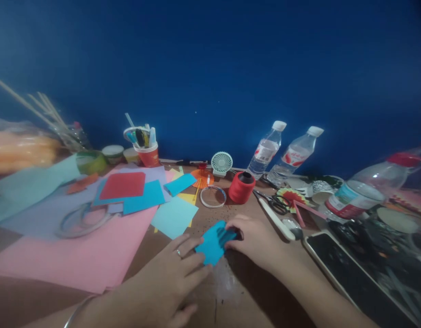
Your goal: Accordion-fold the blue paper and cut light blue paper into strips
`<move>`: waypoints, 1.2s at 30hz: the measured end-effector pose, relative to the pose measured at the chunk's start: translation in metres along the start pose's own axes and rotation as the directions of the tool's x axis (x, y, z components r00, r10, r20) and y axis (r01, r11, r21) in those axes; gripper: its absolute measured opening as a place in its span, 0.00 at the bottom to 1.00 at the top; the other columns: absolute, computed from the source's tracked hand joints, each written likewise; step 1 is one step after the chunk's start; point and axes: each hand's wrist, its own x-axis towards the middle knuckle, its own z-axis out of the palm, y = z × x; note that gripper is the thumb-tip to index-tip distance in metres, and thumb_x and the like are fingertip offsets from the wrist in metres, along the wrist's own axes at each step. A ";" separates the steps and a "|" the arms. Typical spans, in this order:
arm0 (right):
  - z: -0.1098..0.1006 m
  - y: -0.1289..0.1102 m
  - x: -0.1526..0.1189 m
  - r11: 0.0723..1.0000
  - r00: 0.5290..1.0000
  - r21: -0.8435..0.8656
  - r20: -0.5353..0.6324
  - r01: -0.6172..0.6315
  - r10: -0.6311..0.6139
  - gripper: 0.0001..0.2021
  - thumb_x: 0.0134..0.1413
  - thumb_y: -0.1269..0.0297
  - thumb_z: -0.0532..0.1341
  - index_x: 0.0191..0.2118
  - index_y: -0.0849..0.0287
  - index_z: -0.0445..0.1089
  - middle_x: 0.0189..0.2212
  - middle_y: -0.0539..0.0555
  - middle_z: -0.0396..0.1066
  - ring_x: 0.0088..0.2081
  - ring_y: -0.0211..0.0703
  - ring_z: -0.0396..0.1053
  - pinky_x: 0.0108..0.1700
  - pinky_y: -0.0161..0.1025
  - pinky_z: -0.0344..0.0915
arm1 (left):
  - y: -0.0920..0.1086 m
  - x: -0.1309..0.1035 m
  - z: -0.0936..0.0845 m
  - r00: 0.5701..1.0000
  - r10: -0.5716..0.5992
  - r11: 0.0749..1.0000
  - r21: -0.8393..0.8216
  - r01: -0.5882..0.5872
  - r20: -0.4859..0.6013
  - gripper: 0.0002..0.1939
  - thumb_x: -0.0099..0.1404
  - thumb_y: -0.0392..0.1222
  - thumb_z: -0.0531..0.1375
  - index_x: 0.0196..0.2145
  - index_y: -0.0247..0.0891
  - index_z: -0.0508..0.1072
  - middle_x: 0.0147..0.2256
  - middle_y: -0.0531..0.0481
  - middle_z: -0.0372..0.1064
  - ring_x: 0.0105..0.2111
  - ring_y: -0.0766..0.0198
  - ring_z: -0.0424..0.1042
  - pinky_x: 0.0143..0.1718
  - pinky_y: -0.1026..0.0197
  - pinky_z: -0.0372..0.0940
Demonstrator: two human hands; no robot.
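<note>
A small piece of blue paper (213,245) lies on the brown table in front of me. My left hand (178,278), with a ring on one finger, has its fingers stretched out and apart, the tips on the paper's left edge. At the right side my right hand (253,239) curls its thumb and fingers round the paper's edge, which looks raised there. Just beyond are a red spool of thread (240,187) and a pale ring (213,197). A light blue sheet (176,217) is to the left of the ring.
Pink paper sheets (77,259) and a red card (122,185) spread to the left. A red cup of pens (149,156), a small white fan (222,162) and a water bottle (265,152) stand along the blue wall. Scissors (274,203) and a phone (354,269) lie right.
</note>
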 end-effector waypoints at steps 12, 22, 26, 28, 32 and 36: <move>0.023 -0.010 -0.002 0.990 0.987 0.137 -0.152 -0.037 0.058 0.08 0.53 0.61 0.58 0.32 0.57 0.72 0.30 0.52 0.73 0.33 0.41 0.69 0.34 0.34 0.59 | 0.022 0.022 0.009 0.998 0.054 0.998 -0.021 -0.054 0.021 0.23 0.62 0.51 0.55 0.53 0.39 0.63 0.49 0.46 0.67 0.50 0.54 0.64 0.51 0.55 0.59; 0.023 -0.013 -0.003 0.993 0.988 0.118 -0.150 -0.013 0.031 0.06 0.47 0.67 0.59 0.28 0.56 0.74 0.26 0.51 0.75 0.28 0.42 0.69 0.29 0.33 0.55 | 0.009 0.024 -0.005 0.997 -0.060 0.937 -0.349 0.036 -0.058 0.14 0.59 0.36 0.56 0.43 0.45 0.70 0.42 0.51 0.71 0.42 0.60 0.69 0.44 0.60 0.62; 0.016 -0.013 0.002 0.984 0.989 0.171 -0.145 0.050 -0.025 0.11 0.49 0.73 0.56 0.28 0.56 0.75 0.27 0.51 0.76 0.29 0.41 0.70 0.31 0.33 0.58 | -0.011 0.033 -0.017 0.927 -0.285 0.867 -0.477 0.142 -0.242 0.08 0.60 0.36 0.54 0.36 0.41 0.72 0.39 0.51 0.70 0.41 0.61 0.68 0.45 0.59 0.60; 0.006 -0.015 0.006 0.975 0.984 0.202 -0.168 0.092 -0.058 0.10 0.50 0.73 0.56 0.31 0.56 0.75 0.29 0.51 0.76 0.31 0.42 0.71 0.33 0.33 0.60 | -0.025 0.041 -0.030 0.868 -0.404 0.831 -0.512 0.218 -0.287 0.12 0.62 0.39 0.53 0.44 0.40 0.68 0.45 0.47 0.67 0.45 0.57 0.65 0.46 0.55 0.59; -0.026 -0.026 0.015 0.955 0.958 0.236 -0.263 0.179 -0.115 0.09 0.52 0.71 0.57 0.34 0.57 0.75 0.34 0.53 0.75 0.36 0.43 0.70 0.37 0.35 0.62 | -0.043 0.059 -0.057 0.886 -0.415 0.771 -0.596 0.222 -0.206 0.14 0.54 0.42 0.62 0.40 0.41 0.72 0.36 0.52 0.72 0.35 0.61 0.70 0.36 0.61 0.63; -0.055 -0.036 0.023 0.925 0.909 0.287 -0.400 0.248 -0.120 0.08 0.52 0.69 0.58 0.37 0.57 0.74 0.34 0.52 0.75 0.37 0.43 0.71 0.40 0.37 0.63 | -0.040 0.070 -0.071 0.845 -0.457 0.736 -0.652 0.184 -0.277 0.07 0.55 0.42 0.60 0.31 0.38 0.74 0.26 0.55 0.69 0.26 0.65 0.66 0.26 0.65 0.58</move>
